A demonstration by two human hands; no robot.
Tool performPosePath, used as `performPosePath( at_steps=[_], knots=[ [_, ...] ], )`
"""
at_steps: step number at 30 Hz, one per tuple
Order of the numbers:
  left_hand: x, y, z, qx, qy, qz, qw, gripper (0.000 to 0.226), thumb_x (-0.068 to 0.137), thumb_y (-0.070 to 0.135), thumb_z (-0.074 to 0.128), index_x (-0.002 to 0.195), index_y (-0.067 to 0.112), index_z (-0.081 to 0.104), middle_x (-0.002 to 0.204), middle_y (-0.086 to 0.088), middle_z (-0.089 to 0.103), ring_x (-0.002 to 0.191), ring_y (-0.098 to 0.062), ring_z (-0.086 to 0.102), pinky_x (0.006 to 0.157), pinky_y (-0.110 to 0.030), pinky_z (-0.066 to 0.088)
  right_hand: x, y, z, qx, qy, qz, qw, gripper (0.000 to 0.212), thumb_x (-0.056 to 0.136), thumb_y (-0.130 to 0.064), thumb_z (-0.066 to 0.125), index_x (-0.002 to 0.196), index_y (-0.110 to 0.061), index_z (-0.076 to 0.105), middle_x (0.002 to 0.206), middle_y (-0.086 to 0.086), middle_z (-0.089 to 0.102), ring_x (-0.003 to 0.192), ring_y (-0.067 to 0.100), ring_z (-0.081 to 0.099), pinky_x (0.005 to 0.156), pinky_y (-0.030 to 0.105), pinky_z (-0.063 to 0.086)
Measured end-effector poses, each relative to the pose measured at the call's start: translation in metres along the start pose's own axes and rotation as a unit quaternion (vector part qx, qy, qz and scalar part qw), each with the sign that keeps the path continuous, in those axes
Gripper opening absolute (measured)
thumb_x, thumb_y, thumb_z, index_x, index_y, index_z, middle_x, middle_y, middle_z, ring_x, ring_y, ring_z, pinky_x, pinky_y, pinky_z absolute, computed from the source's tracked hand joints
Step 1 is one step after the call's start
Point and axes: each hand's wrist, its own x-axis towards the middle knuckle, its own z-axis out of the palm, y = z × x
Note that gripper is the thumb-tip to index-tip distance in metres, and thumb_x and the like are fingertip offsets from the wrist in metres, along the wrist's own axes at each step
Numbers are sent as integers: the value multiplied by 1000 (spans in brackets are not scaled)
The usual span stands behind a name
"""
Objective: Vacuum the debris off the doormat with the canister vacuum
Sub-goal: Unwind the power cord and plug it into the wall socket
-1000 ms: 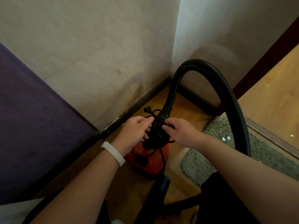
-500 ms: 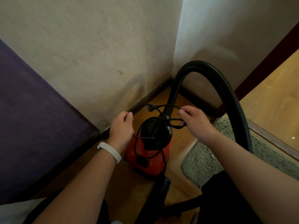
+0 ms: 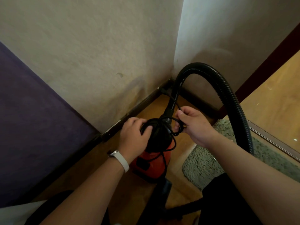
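At the room corner, on glossy wood floor [image 3: 123, 189] beside rough plaster walls [image 3: 97, 62] — red canister vacuum [image 3: 151, 163], black domed top, upright. Ribbed black hose [image 3: 227, 93] arches over shaggy grey-green doormat [image 3: 199, 166], just right of it. Left hand [image 3: 134, 138] curls over the thin black cord [image 3: 178, 133] coiled on the dome; right hand [image 3: 196, 125] pinches a loop.

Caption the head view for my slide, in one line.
Left hand grips the red vacuum while right hand pinches its black cord beside the doormat.
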Motion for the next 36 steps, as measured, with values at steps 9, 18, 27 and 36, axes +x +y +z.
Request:
performPosePath(
  at_steps=[9, 18, 27, 36],
  knots=[
    [-2, 24, 13, -149, -37, 55, 987, 15, 95, 34, 64, 86, 28, 53, 90, 6, 52, 82, 2, 51, 69, -10, 37, -4, -3, 12, 39, -31, 31, 998, 21, 105, -12, 46, 94, -3, 62, 82, 11, 61, 79, 22, 62, 82, 35, 57],
    [1, 19, 14, -155, 55, 17, 986, 31, 91, 30, 71, 75, 6, 59, 100, 6, 50, 91, -5, 49, 82, -17, 38, -5, 4, 8, -161, -124, 54, 978, 25, 100, -34, 56, 112, -17, 70, 111, 9, 71, 105, 19, 67, 90, 32, 52],
    [7, 9, 18, -231, 44, -112, 966, 40, 96, 35, 61, 64, 17, 46, 75, 3, 51, 69, -14, 51, 67, -31, 42, 2, 10, 1, -439, 21, -125, 890, 22, 101, -20, 54, 115, -25, 70, 94, -15, 55, 89, 4, 53, 70, 10, 35],
    [13, -19, 13, -210, 1, -275, 938, 36, 100, 38, 53, 76, 11, 52, 72, -8, 49, 66, -22, 50, 58, -32, 35, 1, -19, -26, 78, 113, -90, 986, 27, 95, -5, 53, 79, -17, 71, 55, -1, 40, 44, 12, 31, 48, 27, 29]
  ],
)
